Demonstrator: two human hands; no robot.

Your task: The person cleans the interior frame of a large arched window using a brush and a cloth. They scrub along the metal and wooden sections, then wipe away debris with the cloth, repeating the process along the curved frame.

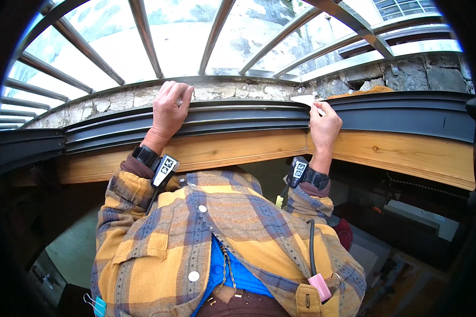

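My left hand (pixel 170 105) is curled above the sliding-window track (pixel 230 115), near the stone ledge. A bit of something small and pale (pixel 179 102) shows between its thumb and fingers; most of it is hidden. Further right, my right hand (pixel 326 125) pinches a thin white piece (pixel 304 99) between thumb and fingers. That piece is flat and tapers to a point towards the left, over the ledge's inner edge by the corner of the frame. Its material cannot be told.
Metal security bars (pixel 218 37) stand beyond the rough stone ledge (pixel 119 104). Wooden trim (pixel 404 148) runs below the dark metal frame (pixel 400 115). An orange-brown patch (pixel 361 92) lies on the stones at right. A beaded chain (pixel 424 187) hangs lower right.
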